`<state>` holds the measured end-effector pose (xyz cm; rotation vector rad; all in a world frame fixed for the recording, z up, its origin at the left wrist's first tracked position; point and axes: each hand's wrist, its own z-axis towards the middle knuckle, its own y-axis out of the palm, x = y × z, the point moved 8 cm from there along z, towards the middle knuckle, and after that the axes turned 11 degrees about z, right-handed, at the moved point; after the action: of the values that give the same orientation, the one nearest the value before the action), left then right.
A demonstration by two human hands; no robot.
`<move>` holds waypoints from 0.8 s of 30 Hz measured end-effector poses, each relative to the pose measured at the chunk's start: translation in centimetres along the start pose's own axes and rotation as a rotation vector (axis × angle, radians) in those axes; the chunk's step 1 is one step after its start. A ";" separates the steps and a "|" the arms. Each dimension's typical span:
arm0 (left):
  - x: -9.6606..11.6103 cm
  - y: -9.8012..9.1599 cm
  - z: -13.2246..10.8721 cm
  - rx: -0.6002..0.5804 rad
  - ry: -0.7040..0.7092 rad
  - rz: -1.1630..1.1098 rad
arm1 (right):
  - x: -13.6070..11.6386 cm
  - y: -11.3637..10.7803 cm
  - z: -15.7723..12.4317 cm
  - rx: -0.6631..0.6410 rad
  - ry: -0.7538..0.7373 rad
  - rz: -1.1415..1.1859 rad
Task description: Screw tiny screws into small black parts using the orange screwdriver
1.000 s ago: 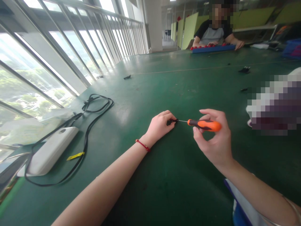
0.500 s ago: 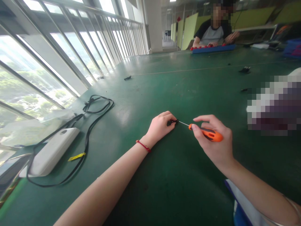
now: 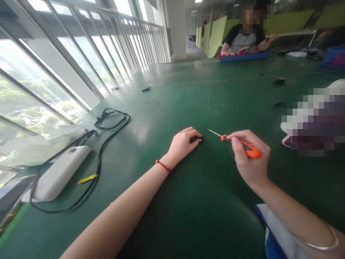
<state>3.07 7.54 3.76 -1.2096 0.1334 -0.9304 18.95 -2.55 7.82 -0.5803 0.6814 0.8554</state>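
Observation:
My left hand (image 3: 184, 142) rests on the green table (image 3: 172, 201) and pinches a small black part (image 3: 198, 138) between thumb and fingers. Most of that part is covered by the fingers, so its kind is unclear. To its right, my right hand (image 3: 252, 154) is closed round a screwdriver (image 3: 252, 149) with an orange and dark grey handle. The thin metal shaft points up and left. Its tip is a short way from the black part, apart from it and seemingly raised off the table.
A white power bank-like box (image 3: 63, 172) and a looped black cable (image 3: 101, 151) lie at left by the railing. Small black pieces (image 3: 279, 81) are scattered farther back. Across the table, a person (image 3: 246, 41) sits behind a blue tray (image 3: 242, 57) with red items.
The screwdriver's tip has come away from the black part, and my right hand has moved right, its fingers closing more round the handle. My left hand stays nearly still.

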 end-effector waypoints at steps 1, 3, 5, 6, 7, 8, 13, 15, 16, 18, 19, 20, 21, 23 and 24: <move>-0.2 0.0 0.0 0.004 -0.011 -0.017 | 0.6 -0.1 0.1 0.028 0.026 0.012; -0.6 0.0 0.1 0.010 -0.039 -0.049 | 1.9 0.2 0.4 0.027 0.105 0.062; -1.0 0.0 0.2 0.019 -0.071 -0.080 | 3.2 0.6 0.5 0.015 0.197 0.124; -1.2 0.0 0.2 0.025 -0.086 -0.097 | 3.8 0.8 0.5 0.013 0.240 0.155; -1.4 -0.1 0.2 0.034 -0.103 -0.114 | 4.3 0.9 0.5 0.013 0.277 0.184; -1.6 -0.1 0.2 0.041 -0.117 -0.132 | 4.8 1.0 0.5 0.018 0.304 0.206; -2.2 -0.1 0.4 0.065 -0.146 -0.233 | 5.8 0.7 0.9 0.068 0.352 0.253; -2.2 -0.4 0.4 0.105 -0.146 -0.265 | 6.1 0.6 1.0 0.081 0.361 0.273; -2.1 -0.6 0.4 0.123 -0.141 -0.267 | 6.3 0.6 1.0 0.084 0.366 0.282; -1.7 -0.8 0.3 0.132 -0.121 -0.239 | 6.5 0.7 1.1 0.081 0.369 0.297; -1.4 -0.8 0.2 0.125 -0.109 -0.209 | 6.5 0.8 1.1 0.077 0.370 0.302; -1.0 -0.8 0.2 0.114 -0.097 -0.170 | 6.6 0.8 1.1 0.073 0.370 0.307; -0.7 -0.8 0.1 0.100 -0.082 -0.124 | 6.6 0.8 1.1 0.072 0.372 0.310; 0.0 -0.6 0.0 0.060 -0.051 -0.028 | 6.7 1.0 1.0 0.053 0.387 0.315; 0.2 -0.4 0.0 0.038 -0.039 0.014 | 6.7 1.2 1.0 0.036 0.399 0.318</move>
<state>2.93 7.38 4.14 -1.1896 0.0926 -0.8925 21.45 1.98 3.29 -0.6260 1.1725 1.0306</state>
